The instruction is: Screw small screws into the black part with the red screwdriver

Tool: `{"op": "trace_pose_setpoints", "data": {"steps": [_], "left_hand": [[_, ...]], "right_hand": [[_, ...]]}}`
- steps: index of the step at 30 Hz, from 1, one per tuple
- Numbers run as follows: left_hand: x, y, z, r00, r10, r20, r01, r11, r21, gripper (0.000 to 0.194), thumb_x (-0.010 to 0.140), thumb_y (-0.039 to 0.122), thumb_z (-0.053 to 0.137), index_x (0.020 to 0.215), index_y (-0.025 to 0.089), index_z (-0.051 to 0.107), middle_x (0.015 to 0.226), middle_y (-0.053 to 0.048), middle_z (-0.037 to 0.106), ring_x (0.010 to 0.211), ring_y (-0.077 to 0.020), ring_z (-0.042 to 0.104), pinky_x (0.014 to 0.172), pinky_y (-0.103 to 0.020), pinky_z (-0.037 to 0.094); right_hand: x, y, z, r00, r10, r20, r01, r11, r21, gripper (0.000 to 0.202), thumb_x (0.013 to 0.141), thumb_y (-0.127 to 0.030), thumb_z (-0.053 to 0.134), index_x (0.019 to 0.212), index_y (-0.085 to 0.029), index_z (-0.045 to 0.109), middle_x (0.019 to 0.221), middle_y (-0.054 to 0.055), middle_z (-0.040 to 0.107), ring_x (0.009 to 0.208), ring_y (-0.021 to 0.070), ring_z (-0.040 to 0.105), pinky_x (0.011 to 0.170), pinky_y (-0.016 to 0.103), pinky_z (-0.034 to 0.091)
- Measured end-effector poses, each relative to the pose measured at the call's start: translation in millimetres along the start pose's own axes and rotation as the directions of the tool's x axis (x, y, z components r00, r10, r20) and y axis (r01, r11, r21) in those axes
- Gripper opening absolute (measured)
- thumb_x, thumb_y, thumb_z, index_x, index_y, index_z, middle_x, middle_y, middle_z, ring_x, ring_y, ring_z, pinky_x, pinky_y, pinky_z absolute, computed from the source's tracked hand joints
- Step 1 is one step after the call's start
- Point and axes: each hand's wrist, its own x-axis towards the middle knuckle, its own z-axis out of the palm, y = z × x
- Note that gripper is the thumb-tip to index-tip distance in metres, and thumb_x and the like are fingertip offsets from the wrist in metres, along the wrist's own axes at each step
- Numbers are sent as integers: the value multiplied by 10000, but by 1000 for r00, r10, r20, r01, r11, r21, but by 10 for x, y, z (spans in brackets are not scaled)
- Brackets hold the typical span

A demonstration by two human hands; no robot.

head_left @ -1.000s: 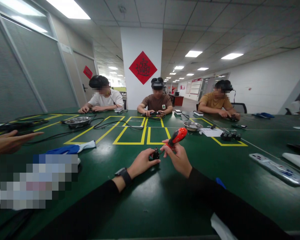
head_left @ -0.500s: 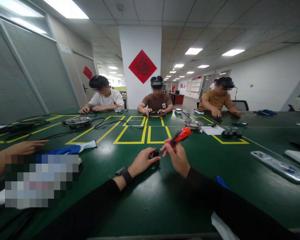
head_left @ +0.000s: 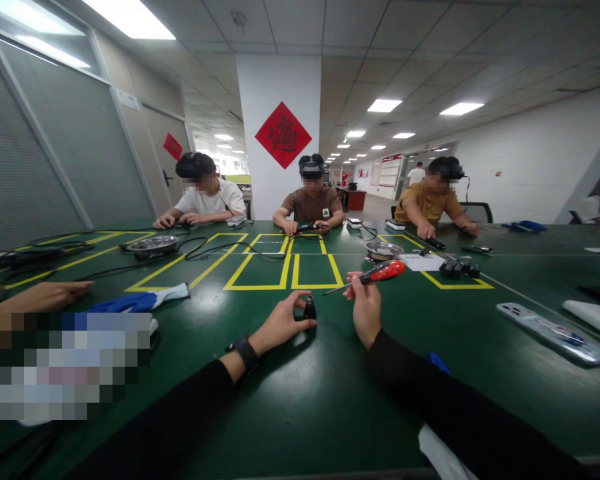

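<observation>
Head view, only feed I have. My left grip (head_left: 283, 323) is narrow, holding a small black part (head_left: 309, 309) upright: upper fingers at its top, thumb at its base. Part has a metallic-looking top end. Can't tell if its base touches the bench (head_left: 280, 427). My right grip (head_left: 367, 313) is closed on the screwdriver (head_left: 383, 271), pinching the front of the handle between thumb and fingers. Handle red and black, red end toward the right; shaft points left, tip slightly low. Tip sits just right of the part's top, apart from it. Dark watch (head_left: 245, 353) on my left wrist, black sleeves both sides.

Bench is green, with yellow tape (head_left: 317, 287) marked out beyond my hands. Far right of the driver: metal bowl (head_left: 384, 248), white paper (head_left: 420, 262), cluster of black blocks (head_left: 460, 268) just beside the paper. Phone (head_left: 553, 337) lies flat on the right, well apart from my hands. Far left: second bowl (head_left: 154, 244), with black cable (head_left: 220, 250) running near it. Left side, nearer: blue-and-white cloth (head_left: 130, 303) and another person's hand (head_left: 55, 291) over the bench. Item in front of the cloth is pixelated, can't read it.

Three co-workers with headsets sit along the far side: white shirt (head_left: 230, 197) left, brown shirt (head_left: 300, 202) middle, ochre shirt (head_left: 417, 200) right.
</observation>
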Motion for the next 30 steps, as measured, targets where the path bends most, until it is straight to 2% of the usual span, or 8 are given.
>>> {"op": "trace_pose_setpoints", "data": {"steps": [6, 9, 11, 14, 16, 18, 22, 30], "left_hand": [[-1, 5, -43, 1000, 3, 7, -3, 999, -41, 681, 633, 307, 728, 1240, 195, 442, 1051, -73, 619, 1005, -221, 560, 958, -392, 362], [1, 16, -82, 994, 41, 105, -26, 991, -134, 642, 691, 282, 684, 1269, 208, 415, 1041, -62, 637, 991, -200, 573, 962, -368, 362], [15, -4, -129, 991, 64, 117, -42, 982, -186, 560, 747, 289, 626, 1265, 223, 422, 1123, -59, 611, 1054, -192, 544, 974, -346, 354], [59, -121, -210, 998, 8, -61, -18, 986, -165, 386, 834, 355, 494, 1195, 218, 490, 1127, -49, 604, 1064, -184, 532, 944, -326, 376], [95, -254, -254, 973, -67, -222, 49, 995, -85, 328, 838, 385, 466, 1087, 193, 558, 1011, -43, 638, 963, -183, 569, 877, -316, 414], [122, -400, -280, 946, -130, -297, 137, 991, 3, 283, 809, 390, 493, 932, 165, 613, 890, -39, 653, 845, -179, 590, 796, -303, 437], [138, -605, -278, 936, -226, -269, 257, 963, 85, 240, 737, 369, 567, 807, 149, 633, 728, -27, 644, 674, -162, 579, 638, -269, 438], [138, -738, -232, 942, -225, -247, 284, 929, 238, 251, 671, 367, 651, 845, 185, 646, 857, -34, 645, 790, -174, 580, 710, -280, 445]], "right_hand": [[44, 136, -21, 994, 106, 39, -102, 991, -88, 346, 745, -429, 585, 903, -124, 623, 591, -18, 534, 508, 102, 474, 479, 229, 393], [25, 165, -12, 991, 112, 71, -110, 993, -30, 330, 696, -392, 652, 903, -141, 600, 629, -15, 566, 512, 98, 501, 471, 221, 412], [10, 186, -10, 989, 120, 85, -123, 992, 32, 322, 653, -346, 701, 883, -158, 578, 658, -16, 589, 526, 101, 529, 484, 223, 436], [-5, 224, -14, 974, 181, 134, -197, 974, 115, 310, 606, -270, 742, 848, -164, 580, 676, -12, 621, 561, 105, 569, 540, 231, 476], [-7, 252, -17, 945, 274, 178, -302, 941, 155, 303, 601, -248, 745, 850, -155, 598, 692, 4, 644, 592, 111, 594, 588, 240, 500], [-6, 279, -17, 904, 375, 206, -411, 894, 176, 302, 615, -254, 736, 867, -139, 616, 715, 28, 664, 625, 120, 617, 625, 251, 516], [-1, 297, -14, 857, 468, 216, -507, 841, 187, 282, 640, -267, 718, 857, -111, 630, 712, 58, 679, 621, 125, 633, 617, 244, 525], [-7, 224, -24, 847, 482, 224, -526, 821, 222, 206, 638, -241, 707, 766, -110, 612, 647, 50, 670, 522, 108, 603, 508, 209, 491]]}}
